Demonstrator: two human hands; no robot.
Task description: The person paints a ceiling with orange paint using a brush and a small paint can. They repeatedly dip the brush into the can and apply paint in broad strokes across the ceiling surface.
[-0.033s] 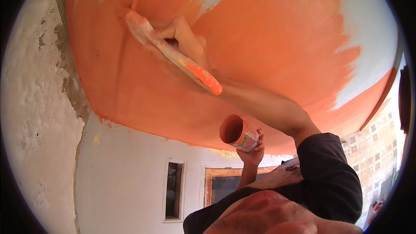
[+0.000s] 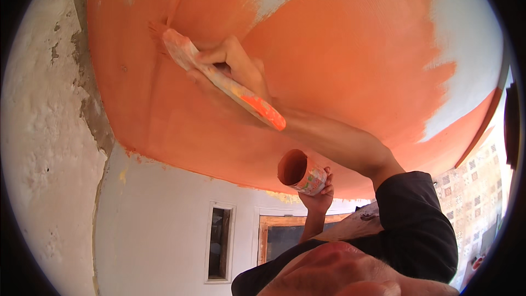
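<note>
- Up against the orange-painted ceiling (image 2: 339, 60), the right hand (image 2: 235, 66) is clenched around a paintbrush (image 2: 219, 79), bristles touching the paint.
- Lower down, the left hand (image 2: 316, 197) grasps a small paint can (image 2: 301, 172), well apart from the brush.

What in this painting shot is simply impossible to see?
All in the head view:
- How much paint is in the small can: only its dark, orange-coated mouth shows.
- The brush bristles: blurred against the orange ceiling.
- The right hand's grip: its palm faces away.
- The left hand: partly behind the can.
- The opening in the wall: too dark inside.
</note>
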